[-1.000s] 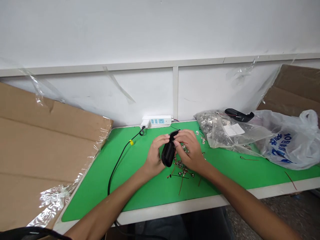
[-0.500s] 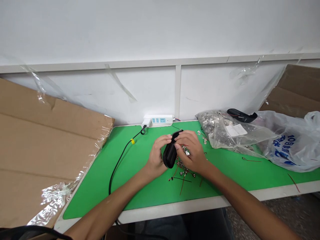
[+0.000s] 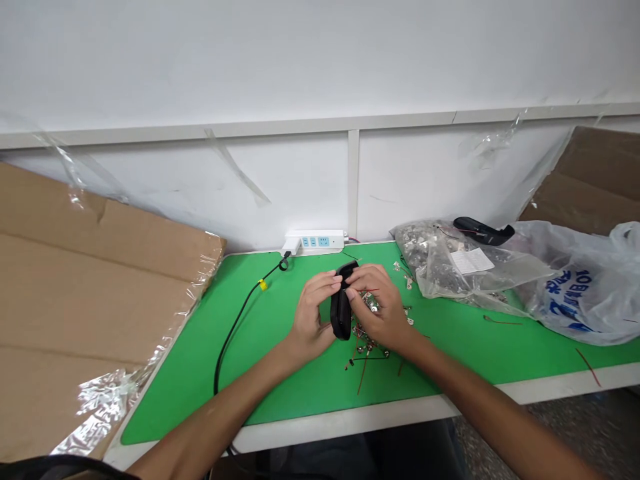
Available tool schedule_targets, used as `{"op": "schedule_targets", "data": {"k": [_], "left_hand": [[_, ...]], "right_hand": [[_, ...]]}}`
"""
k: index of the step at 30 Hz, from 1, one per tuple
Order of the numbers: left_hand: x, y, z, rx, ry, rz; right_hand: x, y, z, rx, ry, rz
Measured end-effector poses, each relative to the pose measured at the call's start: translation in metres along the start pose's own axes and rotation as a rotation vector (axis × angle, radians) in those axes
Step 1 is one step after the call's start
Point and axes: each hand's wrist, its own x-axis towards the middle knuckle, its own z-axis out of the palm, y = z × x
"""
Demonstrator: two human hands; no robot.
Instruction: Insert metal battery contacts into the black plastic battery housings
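Both hands hold a black plastic housing (image 3: 341, 308) above the middle of the green mat (image 3: 280, 373). My left hand (image 3: 313, 313) wraps the housing's left side, thumb and fingers closed round it. My right hand (image 3: 376, 308) grips its right side, fingertips pinched at the top end. Under and just right of the hands lies a small heap of metal parts with red and black wires (image 3: 367, 347).
A clear bag of metal parts (image 3: 450, 267) and a white plastic bag with blue print (image 3: 580, 287) lie at the right, with another black housing (image 3: 483, 231) on top. A power strip (image 3: 315, 241) and black cable (image 3: 235, 327) sit behind. Cardboard sheets (image 3: 85, 300) lean at both sides.
The housing has been turned in my hands, so it now shows its narrow edge and stands more upright. Both hands stayed in the same spot.
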Motion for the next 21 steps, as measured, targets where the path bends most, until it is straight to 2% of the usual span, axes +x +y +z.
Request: {"op": "schedule_targets", "data": {"k": [9,16,21], "left_hand": [[0.0038,-0.0037,-0.0070,0.059,-0.059,0.099],[0.0067,-0.0043,-0.0080,0.068,-0.063,0.115],[0.0085,-0.0036,-0.0061,0.066,-0.096,0.046]], "right_hand": [[-0.0013,0.0007,0.0008,0.243,0.019,0.251],[0.0011,0.0007,-0.0051,0.392,-0.087,0.422],[0.0022,0.0089,-0.0054,0.614,-0.127,0.674]]}}
